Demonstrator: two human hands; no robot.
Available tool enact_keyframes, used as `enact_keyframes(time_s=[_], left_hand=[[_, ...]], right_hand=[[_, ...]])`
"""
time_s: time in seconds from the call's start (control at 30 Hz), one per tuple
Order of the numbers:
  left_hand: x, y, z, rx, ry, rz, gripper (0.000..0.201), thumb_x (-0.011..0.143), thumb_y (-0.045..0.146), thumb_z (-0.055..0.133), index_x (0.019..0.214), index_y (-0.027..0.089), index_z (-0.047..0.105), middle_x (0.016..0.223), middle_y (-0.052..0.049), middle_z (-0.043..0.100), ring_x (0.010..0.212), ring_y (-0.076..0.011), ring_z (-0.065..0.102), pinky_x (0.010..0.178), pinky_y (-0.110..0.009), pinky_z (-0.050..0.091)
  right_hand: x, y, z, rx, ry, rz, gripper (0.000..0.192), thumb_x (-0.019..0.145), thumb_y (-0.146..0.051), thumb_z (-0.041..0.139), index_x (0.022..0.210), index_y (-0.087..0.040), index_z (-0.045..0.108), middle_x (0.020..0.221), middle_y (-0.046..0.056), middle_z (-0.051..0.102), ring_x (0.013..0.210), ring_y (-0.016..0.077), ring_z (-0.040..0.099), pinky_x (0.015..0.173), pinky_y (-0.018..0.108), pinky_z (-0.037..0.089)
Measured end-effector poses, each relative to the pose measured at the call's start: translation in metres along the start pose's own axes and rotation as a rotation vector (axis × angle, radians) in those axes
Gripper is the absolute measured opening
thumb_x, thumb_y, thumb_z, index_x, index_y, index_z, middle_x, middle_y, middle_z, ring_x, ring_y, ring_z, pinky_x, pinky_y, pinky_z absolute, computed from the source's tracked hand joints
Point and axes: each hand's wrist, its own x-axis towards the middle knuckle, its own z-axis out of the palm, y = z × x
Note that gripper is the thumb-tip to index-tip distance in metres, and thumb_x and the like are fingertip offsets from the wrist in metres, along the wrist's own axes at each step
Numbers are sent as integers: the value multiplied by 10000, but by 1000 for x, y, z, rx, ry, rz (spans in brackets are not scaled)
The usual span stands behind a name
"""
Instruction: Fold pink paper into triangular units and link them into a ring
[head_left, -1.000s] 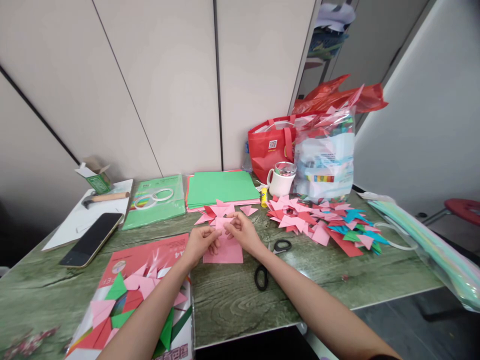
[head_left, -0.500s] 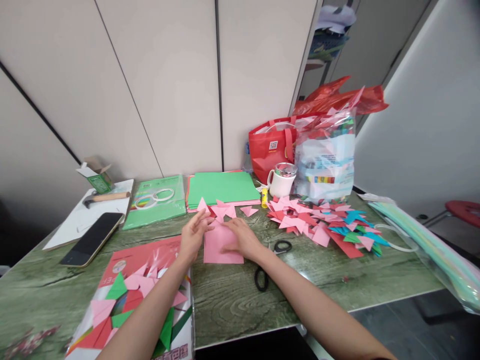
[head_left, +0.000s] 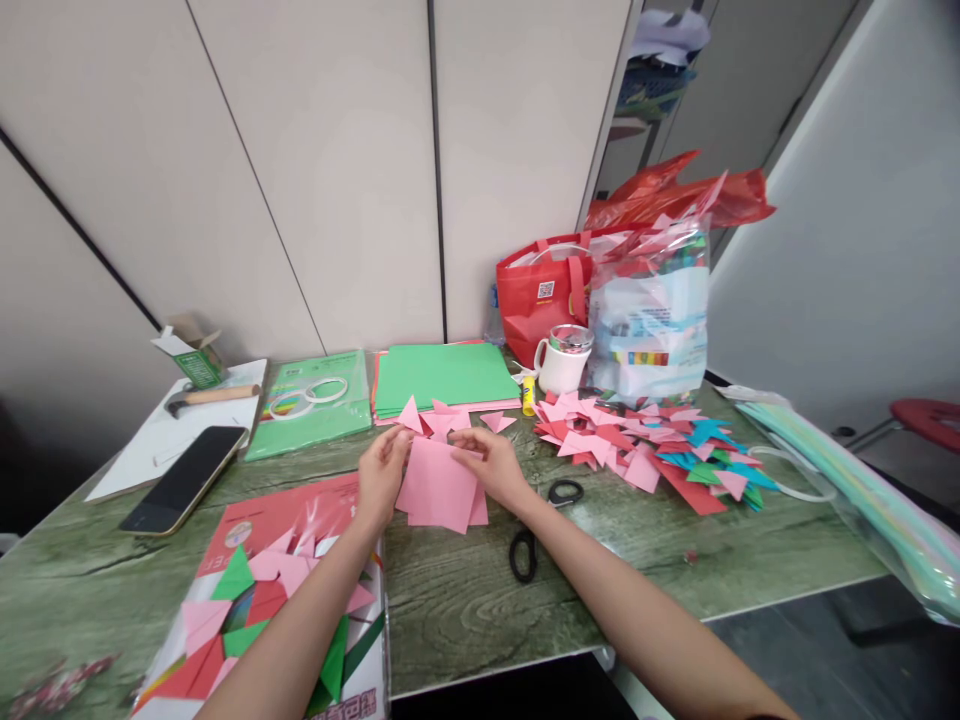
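Note:
A square pink sheet of paper (head_left: 439, 485) is held up at its top corners, tilted over another pink sheet (head_left: 478, 508) lying on the table. My left hand (head_left: 382, 468) pinches its upper left corner. Fingers of my right hand (head_left: 491, 465) close on the upper right corner. Just beyond the hands lie several small folded pink paper pieces (head_left: 442, 418), partly covered by my fingers. Black-handled scissors (head_left: 523, 556) rest beside my right wrist, their middle hidden under it. Below my left forearm, folded pink, red and green pieces (head_left: 266, 600) lie on a plastic-wrapped paper pack (head_left: 300, 500).
A heap of folded paper pieces (head_left: 600, 440) spreads at right, behind it a white mug (head_left: 564, 362), a yellow glue stick (head_left: 529, 396) and a red bag (head_left: 536, 300). Green sheets (head_left: 450, 375) lie at the back. A phone (head_left: 187, 478) and a hammer (head_left: 221, 395) lie at left.
Both hands have taken hold of the top pink sheet and lifted it, turned slightly, off the one beneath. The right hand's fingers have moved from the sheet's middle to its upper corner.

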Motion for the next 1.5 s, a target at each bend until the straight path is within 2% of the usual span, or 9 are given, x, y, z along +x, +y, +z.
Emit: enact_keyframes(time_s=[0.17, 0.27, 0.33, 0.5, 0.8, 1.03, 1.2, 1.33, 1.5], left_hand=[[-1, 3, -1, -227, -4, -105, 422, 704, 449, 589, 965, 119, 594, 725, -52, 673, 604, -143, 614, 553, -244, 469], [-2, 6, -1, -260, -128, -119, 466, 676, 372, 645, 1057, 123, 544, 641, -15, 641, 509, -127, 589, 492, -245, 477], [-5, 7, 1, -232, -243, -84, 550, 667, 315, 668, 1158, 157, 479, 748, -34, 654, 556, -139, 609, 485, -249, 492], [-11, 10, 6, -173, -407, -35, 700, 680, 272, 663, 1300, 238, 341, 1091, -107, 592, 724, -169, 617, 549, -288, 533], [-13, 13, 9, -179, -416, -65, 899, 589, 183, 723, 1345, 285, 246, 1060, -72, 586, 651, -139, 600, 553, -315, 543], [-13, 10, 9, -117, -335, -16, 1005, 551, 201, 752, 1355, 314, 161, 963, -52, 616, 580, -127, 599, 420, -202, 467], [-11, 10, 6, 33, -216, -5, 898, 553, 254, 751, 1315, 199, 280, 608, 35, 594, 424, -118, 546, 338, -180, 380], [-10, 8, 4, 51, -191, 7, 635, 564, 289, 743, 1112, 164, 448, 551, 57, 568, 386, -93, 497, 336, -179, 369], [-9, 7, 4, 73, -173, 52, 430, 600, 315, 717, 918, 175, 464, 446, 83, 532, 343, -100, 485, 344, -190, 374]], right_hand=[[6, 3, -5, 165, 216, 105, 153, 701, -274, 573, 798, -159, 597, 804, 44, 631, 750, 167, 589, 724, 307, 467], [8, 4, -7, 202, 360, 125, 201, 703, -283, 556, 851, -150, 589, 833, 54, 626, 755, 168, 585, 719, 312, 471], [8, 5, -8, 226, 383, 130, 213, 698, -278, 555, 864, -148, 585, 863, 65, 629, 776, 174, 591, 728, 320, 475], [7, 6, -6, 217, 294, 105, 272, 646, -231, 591, 904, -145, 590, 977, 89, 633, 918, 206, 593, 826, 351, 460], [4, 4, -5, 104, 234, 46, 257, 656, -175, 554, 906, -148, 608, 982, 81, 643, 940, 201, 594, 865, 356, 444], [0, -2, -3, -6, 123, 25, 257, 688, -170, 519, 918, -185, 632, 959, 52, 657, 885, 199, 601, 664, 283, 478], [-2, -7, 2, -11, 14, -22, 254, 746, -173, 464, 933, -193, 635, 928, 44, 661, 773, 157, 608, 608, 251, 460], [-5, -16, 4, 51, -37, -31, 220, 794, -247, 479, 960, -194, 614, 970, 61, 651, 870, 171, 607, 701, 279, 476], [-7, -22, 4, 75, -100, -39, 365, 670, -301, 667, 1015, -207, 591, 1016, 57, 638, 941, 196, 591, 786, 310, 472]])
